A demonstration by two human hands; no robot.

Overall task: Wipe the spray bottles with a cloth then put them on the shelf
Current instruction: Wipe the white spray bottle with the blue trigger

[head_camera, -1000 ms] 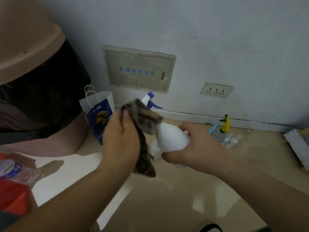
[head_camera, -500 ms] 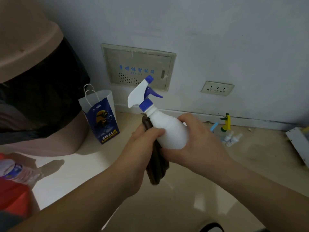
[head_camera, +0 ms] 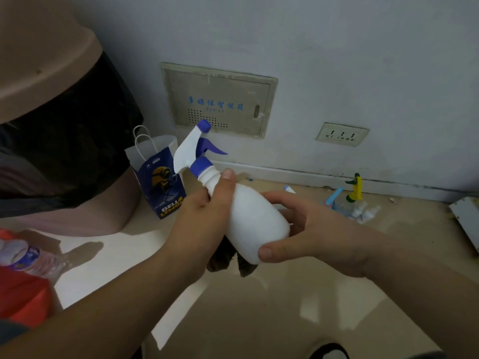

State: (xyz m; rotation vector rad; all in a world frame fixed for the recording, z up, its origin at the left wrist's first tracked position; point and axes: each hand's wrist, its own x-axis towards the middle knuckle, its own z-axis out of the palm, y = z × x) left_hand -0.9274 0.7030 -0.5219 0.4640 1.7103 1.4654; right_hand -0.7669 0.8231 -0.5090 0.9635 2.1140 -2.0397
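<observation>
**Bottle held in both hands, cloth under it**

The white spray bottle [head_camera: 255, 221] is held in the air below and in front of the wall panel [head_camera: 217, 99], tilted, with its blue-capped trigger head pointing up towards the panel. The left hand [head_camera: 202, 224] grips the dark cloth [head_camera: 220, 260] and presses it round the bottle's shoulder, thumb laid along the neck; its other fingers are hidden. The right hand [head_camera: 318, 234] clasps the fat base between thumb and curled fingers.

The bottle looks like thin, smooth plastic. It is probably light, a little squashy and apt to slip, and how full it is cannot be told. The narrow neck under the cap seems the surest hold, leaving the body free for wiping.

More small bottles [head_camera: 357, 203] lie on the floor, down to the right of the panel. No shelf is in view
</observation>
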